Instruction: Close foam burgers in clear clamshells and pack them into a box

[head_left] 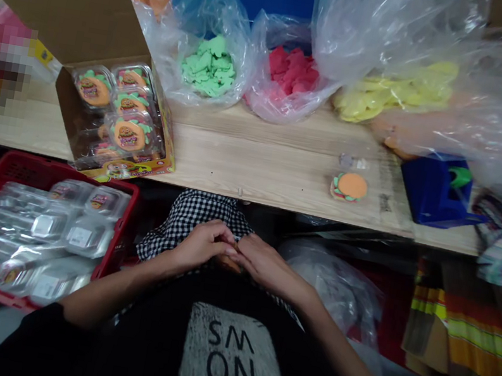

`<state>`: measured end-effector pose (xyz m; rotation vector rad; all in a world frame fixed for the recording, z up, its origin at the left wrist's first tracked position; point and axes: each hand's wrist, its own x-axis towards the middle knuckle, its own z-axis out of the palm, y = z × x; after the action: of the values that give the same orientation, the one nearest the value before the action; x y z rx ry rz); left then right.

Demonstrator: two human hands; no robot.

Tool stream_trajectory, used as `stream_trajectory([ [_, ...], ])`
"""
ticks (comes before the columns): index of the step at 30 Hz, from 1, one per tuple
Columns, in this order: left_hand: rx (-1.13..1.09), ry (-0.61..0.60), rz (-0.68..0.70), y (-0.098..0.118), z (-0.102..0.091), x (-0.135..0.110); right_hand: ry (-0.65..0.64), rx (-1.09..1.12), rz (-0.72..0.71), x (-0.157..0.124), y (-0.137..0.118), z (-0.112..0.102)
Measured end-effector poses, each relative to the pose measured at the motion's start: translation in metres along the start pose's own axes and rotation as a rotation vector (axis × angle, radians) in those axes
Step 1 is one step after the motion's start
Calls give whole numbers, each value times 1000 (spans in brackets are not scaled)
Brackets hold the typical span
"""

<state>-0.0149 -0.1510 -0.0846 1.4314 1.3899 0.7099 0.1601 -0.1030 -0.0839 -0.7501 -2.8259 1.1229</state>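
In my lap, above a black-and-white checked cloth (201, 215), my left hand (208, 242) and my right hand (263, 257) meet with fingertips together. Both hands have curled, closed fingers. A small orange-brown patch shows below the fingers; whether it is a held thing or skin in shadow I cannot make out. On the table beyond, toward the right, lies a toy foam burger (350, 186) with an orange top and green and red layers. A small clear plastic piece (354, 160) is just behind it.
An open carton (61, 111) holds packed burgers. A red crate (125, 218) of clear clamshell packs stands below left. Bags of green pieces (211, 66), red pieces (292, 70) and yellow pieces (392, 93) line the back. A blue tape dispenser (428, 192) stands right, near flattened cartons (473, 328).
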Motion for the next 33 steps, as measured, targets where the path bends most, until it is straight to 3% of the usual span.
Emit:
stream_trajectory([
  [7, -30, 32, 9, -13, 10, -3, -32, 121, -45, 1, 6, 10],
  [13, -52, 110, -30, -21, -2, -6, 37, 167, 70, 2, 8, -1],
  [19, 80, -36, 80, -13, -17, -11, 59, 220, 6, 3, 10, 5],
  [23, 101, -86, 67, -13, -17, -12, 61, 231, -55, 3, 12, 17],
  [28, -47, -27, -25, -23, -13, -12, 115, 320, -66, 2, 15, 20],
  [33, -330, 97, -123, -31, 1, -11, 298, 616, 111, 0, 28, 31],
])
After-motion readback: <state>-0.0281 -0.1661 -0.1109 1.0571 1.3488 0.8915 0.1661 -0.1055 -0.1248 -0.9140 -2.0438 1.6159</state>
